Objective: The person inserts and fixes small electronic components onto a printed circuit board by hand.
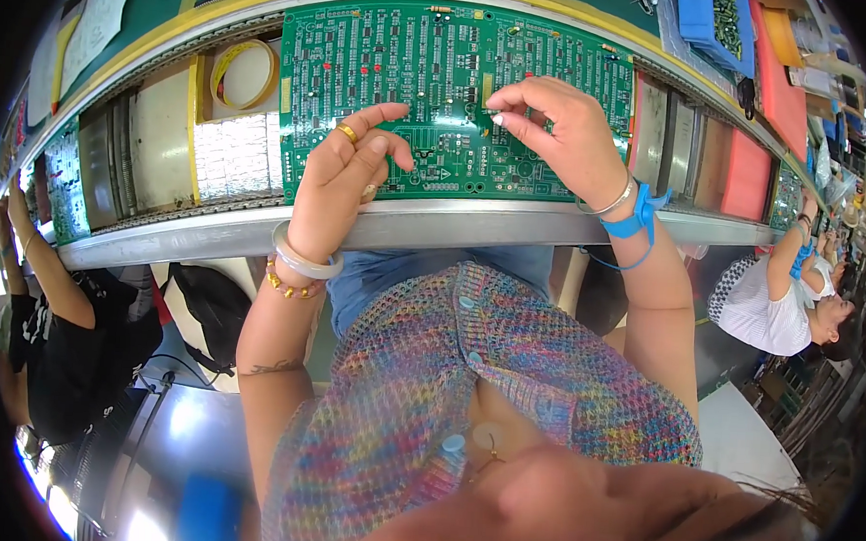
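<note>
A large green circuit board (424,64) lies on the conveyor line in front of me. My left hand (345,183) rests on its lower left part, fingers loosely curled, index finger stretched over the board; I cannot tell whether it holds small parts. My right hand (558,130) hovers over the board's lower middle with thumb and forefinger pinched together, as if on a tiny component too small to make out. A blue wrist strap (639,221) wraps my right wrist.
A roll of yellow tape (243,72) lies left of the board. Another green board (65,183) follows at far left, one more at far right (785,196). Blue and red bins (749,42) stand behind. Co-workers sit at left (68,330) and right (784,299). A metal rail (455,223) edges the line.
</note>
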